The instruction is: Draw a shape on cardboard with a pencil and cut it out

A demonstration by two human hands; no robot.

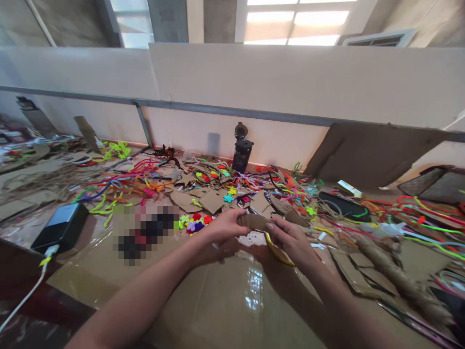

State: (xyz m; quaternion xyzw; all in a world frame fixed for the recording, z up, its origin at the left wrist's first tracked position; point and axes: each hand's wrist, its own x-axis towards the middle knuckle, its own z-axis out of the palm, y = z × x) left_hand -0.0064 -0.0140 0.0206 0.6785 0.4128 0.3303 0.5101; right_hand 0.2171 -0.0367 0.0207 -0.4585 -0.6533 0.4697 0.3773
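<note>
A small strip of brown cardboard (255,222) is held between my two hands, above the cardboard-covered table. My left hand (227,226) grips its left end with the fingers closed on it. At the right end, my right hand (289,237) pinches the strip between thumb and fingers. Below my right hand lies a curved yellow object (276,252), partly hidden by the fingers; I cannot tell if the hand touches it. Small colourful flower shapes (196,224) lie just left of my left hand.
Coloured pipe cleaners and cardboard scraps cover the back of the table. A black cylinder (242,155) stands near the wall. At the left is a dark box with a white cable (60,228). A paper roll (392,271) and scissors (417,322) lie at the right.
</note>
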